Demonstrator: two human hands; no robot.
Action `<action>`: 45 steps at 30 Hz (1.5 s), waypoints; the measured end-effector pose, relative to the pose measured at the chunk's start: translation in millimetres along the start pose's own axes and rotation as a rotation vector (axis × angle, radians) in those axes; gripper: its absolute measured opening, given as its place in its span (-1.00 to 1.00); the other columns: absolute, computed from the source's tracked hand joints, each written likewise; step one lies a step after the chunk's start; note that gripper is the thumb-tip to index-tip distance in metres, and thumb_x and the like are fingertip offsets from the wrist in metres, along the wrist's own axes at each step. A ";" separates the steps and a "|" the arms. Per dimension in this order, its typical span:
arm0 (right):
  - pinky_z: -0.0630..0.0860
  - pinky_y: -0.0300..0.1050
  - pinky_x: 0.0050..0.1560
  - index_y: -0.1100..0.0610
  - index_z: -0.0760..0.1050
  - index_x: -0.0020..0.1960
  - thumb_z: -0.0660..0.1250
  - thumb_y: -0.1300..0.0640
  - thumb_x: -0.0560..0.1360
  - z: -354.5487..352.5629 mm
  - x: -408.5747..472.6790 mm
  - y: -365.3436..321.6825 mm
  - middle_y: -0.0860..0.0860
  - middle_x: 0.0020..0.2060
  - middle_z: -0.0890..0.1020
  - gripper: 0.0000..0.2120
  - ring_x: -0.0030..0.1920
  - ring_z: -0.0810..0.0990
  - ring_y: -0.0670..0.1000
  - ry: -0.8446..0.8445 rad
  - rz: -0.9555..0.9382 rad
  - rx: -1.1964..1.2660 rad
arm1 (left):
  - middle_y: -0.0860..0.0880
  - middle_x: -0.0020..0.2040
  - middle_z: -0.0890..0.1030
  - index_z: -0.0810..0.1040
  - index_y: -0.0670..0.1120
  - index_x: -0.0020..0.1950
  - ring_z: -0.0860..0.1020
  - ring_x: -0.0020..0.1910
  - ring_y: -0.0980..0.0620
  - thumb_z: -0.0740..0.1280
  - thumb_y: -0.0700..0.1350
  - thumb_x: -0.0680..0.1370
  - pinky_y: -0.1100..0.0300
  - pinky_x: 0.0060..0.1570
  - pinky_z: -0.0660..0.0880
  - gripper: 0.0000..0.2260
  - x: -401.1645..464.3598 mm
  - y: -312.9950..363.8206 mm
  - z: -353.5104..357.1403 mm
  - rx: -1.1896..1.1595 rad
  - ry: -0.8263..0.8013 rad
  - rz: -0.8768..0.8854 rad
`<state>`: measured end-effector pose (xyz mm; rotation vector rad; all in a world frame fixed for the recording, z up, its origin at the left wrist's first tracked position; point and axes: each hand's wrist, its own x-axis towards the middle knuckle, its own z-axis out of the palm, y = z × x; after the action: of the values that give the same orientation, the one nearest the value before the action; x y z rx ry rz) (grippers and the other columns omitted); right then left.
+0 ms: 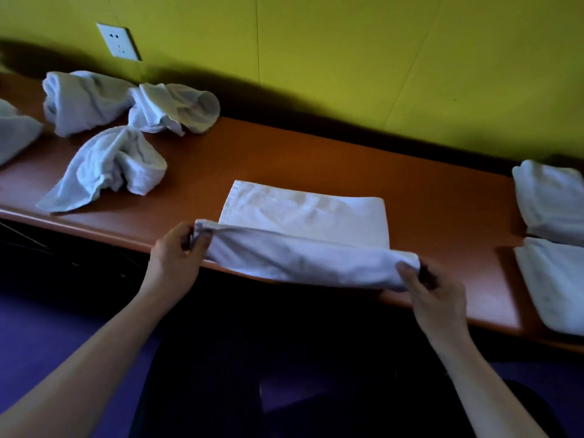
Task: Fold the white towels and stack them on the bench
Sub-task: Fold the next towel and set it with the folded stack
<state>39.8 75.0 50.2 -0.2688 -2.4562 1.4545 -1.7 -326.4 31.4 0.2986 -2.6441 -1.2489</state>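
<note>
left hand point(177, 248) is closed on the left end of the towel point(303, 235), the corner pinched between thumb and curled fingers. right hand point(433, 286) is closed on the right end of the same towel, the cloth pinched between thumb and fingers. the near edge of the towel is held lifted between the two hands, over the front edge of the bench point(316, 162); the far half is laid flat on the bench top, roughly at its middle.

left to right along the bench: a piece of white cloth point(15, 134) is cut off by the left frame edge, so folded or not cannot be told. next, three crumpled towels are seen: one point(82, 102) near the wall, a second point(173, 109) just beside it and touching it, a third point(107, 169) in front of them, nearer the front edge. all three are well apart from the held towel.

at the right end of the bench two folded towels are placed side by side, not stacked: one point(550, 200) further back, one point(556, 286) nearer the front edge, partly cut off by the frame.

a white wall socket point(118, 42) is mounted on the yellow-green wall point(347, 58) above the crumpled towels. dark trousers point(284, 374) are seen at the bottom between the forearms, over a purple floor point(63, 311).
</note>
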 end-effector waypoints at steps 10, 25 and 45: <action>0.31 0.02 -0.34 0.26 0.48 -0.16 0.34 0.03 0.57 39.7 118.6 1.2 0.12 -0.36 0.43 -0.70 -0.32 0.36 -0.02 0.110 -0.074 -0.023 | 0.00 -0.37 0.38 0.38 -0.13 -0.20 0.29 -0.41 0.01 0.27 -0.03 0.63 0.07 -0.38 0.23 -0.73 92.2 37.0 37.0 -0.088 0.043 -0.065; 0.37 0.10 0.26 0.07 0.54 0.26 0.20 0.14 0.52 82.0 138.3 27.2 0.09 0.21 0.57 -0.65 0.25 0.49 0.18 -0.145 -0.450 -0.613 | -0.03 0.32 0.53 0.58 0.08 0.24 0.50 0.14 -0.20 0.24 0.05 0.60 -0.10 0.10 0.43 -0.74 67.6 36.7 101.7 0.470 -0.106 0.525; 0.40 0.11 0.09 -0.02 0.48 0.33 0.14 -0.29 0.49 53.0 -2.5 25.2 0.04 0.12 0.58 -0.46 0.10 0.54 0.15 -0.362 -0.275 -0.904 | -0.17 0.49 0.39 0.48 0.08 0.43 0.40 0.41 -0.29 0.31 0.01 0.57 -0.20 0.29 0.36 -0.60 18.8 78.5 161.8 0.726 -0.289 0.552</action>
<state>25.4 42.5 3.5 0.1846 -3.1314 0.2215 -70.3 -163.5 -6.6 -0.5253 -3.0078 -0.1527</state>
